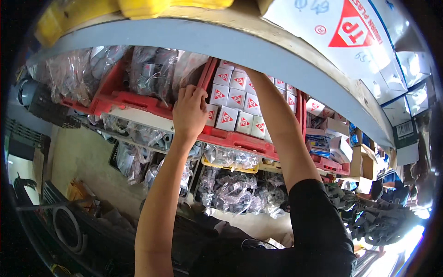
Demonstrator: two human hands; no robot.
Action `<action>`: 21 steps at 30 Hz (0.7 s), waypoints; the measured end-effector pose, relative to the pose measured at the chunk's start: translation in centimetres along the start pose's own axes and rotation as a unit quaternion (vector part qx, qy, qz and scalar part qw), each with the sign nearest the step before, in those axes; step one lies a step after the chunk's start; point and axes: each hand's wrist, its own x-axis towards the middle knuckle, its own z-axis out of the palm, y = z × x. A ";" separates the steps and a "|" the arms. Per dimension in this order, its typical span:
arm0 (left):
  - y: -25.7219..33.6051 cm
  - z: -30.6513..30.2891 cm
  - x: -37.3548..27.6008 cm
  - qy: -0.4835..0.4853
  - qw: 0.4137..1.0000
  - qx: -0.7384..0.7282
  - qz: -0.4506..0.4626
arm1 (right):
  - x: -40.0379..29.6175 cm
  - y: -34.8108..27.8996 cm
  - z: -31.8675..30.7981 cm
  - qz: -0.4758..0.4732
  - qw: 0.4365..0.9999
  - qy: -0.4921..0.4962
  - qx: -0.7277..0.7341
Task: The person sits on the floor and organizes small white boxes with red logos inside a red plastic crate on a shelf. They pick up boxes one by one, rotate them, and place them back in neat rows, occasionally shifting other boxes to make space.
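My left hand (189, 109) rests at the front corner of a red plastic bin (242, 141), its fingers over the bin's side wall and beside the small boxes. Whether its fingers grip the wall is not plain. Rows of small white cardboard boxes (226, 118) with red triangle marks fill this bin. My right forearm reaches over them into the back of the bin; the right hand is hidden behind the grey shelf edge (221, 31). To the left, another red bin (135, 100) holds grey pipe fittings in clear plastic bags (148, 74).
Overhead, the upper shelf carries a large white carton (332, 31) and yellow objects (145, 7). Lower shelves hold bagged fittings (235, 188) and a yellow tray (230, 166). Opened small cartons (341, 149) stand at the right. A grey ring (67, 228) lies at lower left.
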 end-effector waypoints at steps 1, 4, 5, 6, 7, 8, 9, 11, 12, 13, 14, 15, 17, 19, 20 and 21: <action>0.1 0.0 0.0 -0.003 1.000 -0.002 0.001 | 0.0 0.4 -0.1 0.003 1.000 0.004 -0.001; 0.3 0.0 0.1 -0.007 1.000 0.001 0.003 | -0.8 1.2 -0.1 0.013 1.000 0.011 -0.004; 0.3 0.0 0.0 -0.008 1.000 0.003 0.003 | -0.9 1.4 -0.1 0.016 1.000 0.012 -0.005; 0.3 -0.1 0.0 -0.005 1.000 0.004 0.007 | -0.8 1.4 -0.2 0.015 1.000 0.015 -0.004; 0.2 -0.1 0.0 -0.002 1.000 0.005 0.011 | -1.0 1.5 -0.1 0.013 1.000 0.017 -0.004; 0.1 -0.2 0.0 0.001 1.000 0.006 0.015 | -1.4 1.7 -0.1 0.016 1.000 0.016 -0.004; 0.2 0.0 -0.1 0.000 1.000 0.003 0.014 | -1.8 2.3 -0.3 0.018 1.000 0.017 -0.006; -0.3 -0.2 -0.2 -0.001 1.000 0.010 0.007 | -1.8 2.4 -0.3 0.013 1.000 0.016 -0.003; -0.3 -0.4 -0.3 -0.003 1.000 0.012 0.003 | -1.6 2.9 -0.6 0.011 1.000 0.010 -0.001; -0.1 -0.4 -0.3 -0.006 1.000 0.012 -0.002 | -1.9 3.5 -0.4 0.010 1.000 0.005 0.000; 0.0 -0.4 -0.3 -0.009 1.000 0.012 -0.008 | -1.8 3.9 -0.3 0.009 1.000 -0.005 0.006; 0.0 -0.3 -0.3 -0.012 1.000 0.008 -0.005 | -2.0 4.4 -0.1 0.010 1.000 -0.015 0.011; 0.4 -0.2 -0.3 -0.017 1.000 -0.002 -0.009 | -2.3 5.6 0.5 0.015 0.999 -0.040 0.031; 0.7 -0.1 0.0 -0.016 1.000 -0.022 -0.011 | -2.6 6.3 0.5 0.019 0.998 -0.050 0.041; 0.9 -0.1 -0.2 -0.021 0.999 -0.023 -0.013 | -3.2 6.7 0.5 0.024 0.998 -0.043 0.043; 1.0 0.0 -0.2 -0.023 0.999 -0.022 -0.013 | -3.2 6.6 -0.2 0.020 0.999 -0.037 0.024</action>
